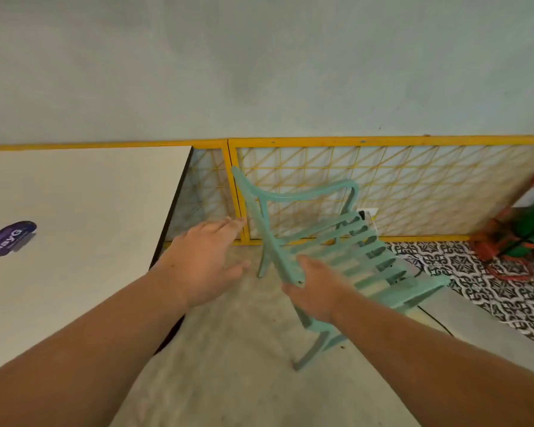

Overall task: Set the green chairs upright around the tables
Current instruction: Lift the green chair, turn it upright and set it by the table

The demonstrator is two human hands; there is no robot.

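Nearest the camera, the right hand (315, 291) has its fingers curled round a side rail of the pale green slatted plastic chair (413, 288) and carries part of its weight. The left hand (204, 260) is spread flat and holds nothing; it is just beside the chair frame but apart from it.

The chair is tilted on the grey concrete floor (235, 349), near the corner of the white rectangular table surface (84, 211), with at least one leg tip down. It is not yet upright.

Assessment: righting of this chair is in progress. Levelling it on all legs and setting it against the surface remain. No other chairs are in view, so overall progress cannot be determined.

Behind stands a yellow wire-grid fence (383, 186).
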